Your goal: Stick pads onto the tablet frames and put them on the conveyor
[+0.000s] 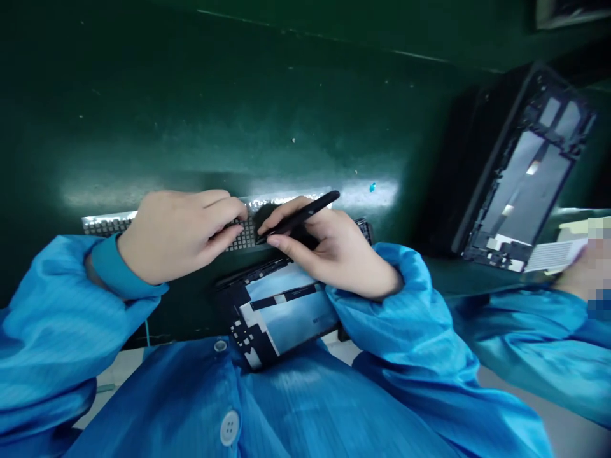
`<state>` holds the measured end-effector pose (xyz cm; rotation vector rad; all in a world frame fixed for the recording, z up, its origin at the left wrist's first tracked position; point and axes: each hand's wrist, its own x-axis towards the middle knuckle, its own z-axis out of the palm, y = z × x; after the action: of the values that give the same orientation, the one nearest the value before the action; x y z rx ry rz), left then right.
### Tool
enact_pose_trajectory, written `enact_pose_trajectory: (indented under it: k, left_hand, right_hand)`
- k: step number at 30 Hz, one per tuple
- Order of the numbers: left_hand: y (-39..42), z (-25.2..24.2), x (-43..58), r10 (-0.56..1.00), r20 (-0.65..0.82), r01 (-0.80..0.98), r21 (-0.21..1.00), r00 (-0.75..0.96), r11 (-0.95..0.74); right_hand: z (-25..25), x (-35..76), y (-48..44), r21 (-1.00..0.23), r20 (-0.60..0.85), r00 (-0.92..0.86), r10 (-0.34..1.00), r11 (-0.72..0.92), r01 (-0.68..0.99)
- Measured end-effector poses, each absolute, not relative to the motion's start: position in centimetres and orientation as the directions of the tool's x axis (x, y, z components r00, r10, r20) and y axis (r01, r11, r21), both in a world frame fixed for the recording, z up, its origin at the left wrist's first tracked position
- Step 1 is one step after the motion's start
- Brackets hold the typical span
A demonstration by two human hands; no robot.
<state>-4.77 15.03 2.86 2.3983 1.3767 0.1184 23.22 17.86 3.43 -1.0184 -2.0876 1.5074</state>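
Observation:
A clear strip with rows of small dark square pieces [247,233] lies on the green table. My left hand [184,232] rests over the strip, fingers curled and closed at its edge; whether a piece is between the fingertips cannot be made out. My right hand [334,245] grips a black pen-like tool [308,213], its tip down on the strip beside my left fingertips. Below my hands, a phone-like device frame [296,321] with pale blue panels lies tilted at the table's front edge, partly covered by my right hand and sleeve.
At the right a black bin [477,165] holds similar device frames [537,172]. Another person's hand [577,273] and blue sleeve are beside it, near a white ribbed piece [556,256]. A small blue scrap [373,187] lies on the green table [214,95].

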Motion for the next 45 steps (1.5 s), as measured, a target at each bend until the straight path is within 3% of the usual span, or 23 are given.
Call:
enact_pose_trajectory:
  k: [8,12,14,16,20,23,30,37,45]
  left_hand:
    - [15.1,2.8,-4.8,0.854,-0.126,0.813,0.404,0.504,-0.42]
    - [15.7,2.6,-5.3,0.861,-0.184,0.819,0.45,0.474,-0.355]
    - [15.5,3.0,-5.5,0.856,-0.196,0.819,0.453,0.478,-0.353]
    - [14.5,3.8,-5.2,0.857,-0.163,0.819,0.423,0.489,-0.388]
    - [10.4,5.6,-3.3,0.841,-0.018,0.802,0.312,0.541,-0.509]
    - [7.6,5.8,-1.9,0.805,0.008,0.78,0.243,0.593,-0.576]
    - [7.1,4.3,-1.5,0.805,-0.01,0.78,0.257,0.593,-0.571]
    - [7.5,3.7,-2.3,0.851,-0.099,0.792,0.434,0.516,-0.429]
    - [7.5,3.7,-2.5,0.834,-0.094,0.782,0.419,0.543,-0.462]
  right_hand:
    - [2.9,23.2,18.5,-0.919,-0.092,-0.693,0.716,0.207,0.336]
    - [3.3,24.3,18.1,-0.99,-0.099,-0.646,0.757,-0.007,0.143]
    - [4.2,26.1,16.5,-0.993,-0.106,-0.534,0.839,-0.116,0.014]
    - [5.2,28.6,13.7,-0.992,-0.106,-0.335,0.936,-0.123,-0.03]
    - [5.4,33.4,6.4,-0.991,-0.056,0.084,0.995,-0.066,0.116]
    - [3.9,35.1,2.2,-0.98,-0.013,0.209,0.978,-0.054,0.191]
    - [1.1,34.9,0.1,-0.946,0.082,0.142,0.987,0.032,0.322]
    - [0.8,34.9,0.1,-0.919,0.162,0.102,0.982,0.112,0.378]
    - [0.7,35.1,0.5,-0.842,0.277,-0.014,0.961,0.25,0.478]
